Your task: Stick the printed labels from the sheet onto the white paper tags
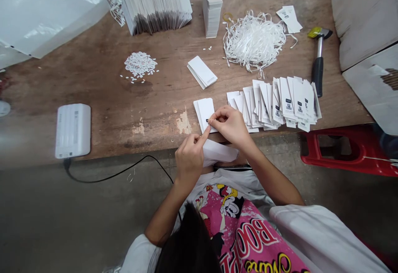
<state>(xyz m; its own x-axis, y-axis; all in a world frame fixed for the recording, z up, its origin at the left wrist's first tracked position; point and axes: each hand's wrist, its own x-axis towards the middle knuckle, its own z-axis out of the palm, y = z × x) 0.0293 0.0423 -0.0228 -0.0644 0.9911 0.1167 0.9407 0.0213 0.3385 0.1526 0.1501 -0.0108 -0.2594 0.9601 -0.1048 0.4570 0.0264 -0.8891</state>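
Observation:
My right hand [231, 124] pinches at the printed end of a short stack of white cards [204, 108] by the table's front edge. Whatever is between its thumb and index finger is too small to make out. Close beside it, my left hand [189, 157] has its index finger stretched to the same spot, almost touching the right fingertips. Its other fingers are curled in, and a curved white sheet [220, 153] sticks out from them past the table edge. Right of my hands lies a fanned row of white tags [289, 101] with small dark printed pictures.
Behind the cards are another small card stack [202, 72], a heap of tiny white pieces [139, 64] and tangled white strings [253, 42]. A hammer [317, 65] lies right. A white power bank [73, 130] with a black cable [118, 172] sits left; a red stool [357, 148] stands below.

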